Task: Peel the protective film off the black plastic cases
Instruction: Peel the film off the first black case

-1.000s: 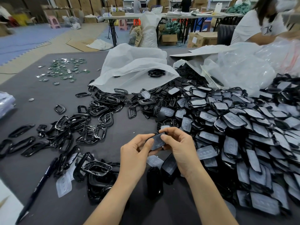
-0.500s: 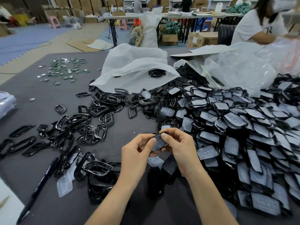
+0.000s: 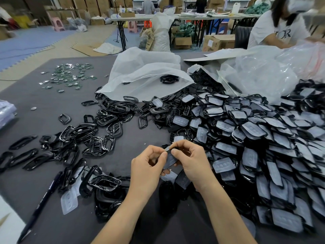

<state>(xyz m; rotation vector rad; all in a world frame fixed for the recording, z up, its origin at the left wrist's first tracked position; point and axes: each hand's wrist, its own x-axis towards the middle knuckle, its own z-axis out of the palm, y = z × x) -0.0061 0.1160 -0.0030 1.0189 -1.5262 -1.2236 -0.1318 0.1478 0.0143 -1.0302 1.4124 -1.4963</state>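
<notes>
Black plastic case (image 3: 170, 160), its face under a pale grey protective film (image 3: 167, 149), sits just below the centre of the frame, pinched between both hands above the dark grey table covering (image 3: 140, 136). The left hand (image 3: 146, 170) curls round its near edge with the thumb pressed on the face, apparently to steady it. The right hand (image 3: 192, 162) nips the upper corner between thumb and forefinger, seemingly to lift the film's edge. Whether the film has begun to part cannot be told.

Loose clear film pieces (image 3: 69, 201) lie at lower left, likely already stripped. A heap of film-covered cases (image 3: 255, 138) fills the right of the frame within easy reach, suggesting most of the job remains. Glossy black plastic frames (image 3: 98, 143) sprawl at centre left, with a black pen (image 3: 40, 206) at lower left.

Beyond lie a white plastic bag (image 3: 146, 74) and, at upper left, small green circuit boards (image 3: 70, 76). A person in a white shirt (image 3: 274, 30) works at upper right. Nothing appears to block the hands.
</notes>
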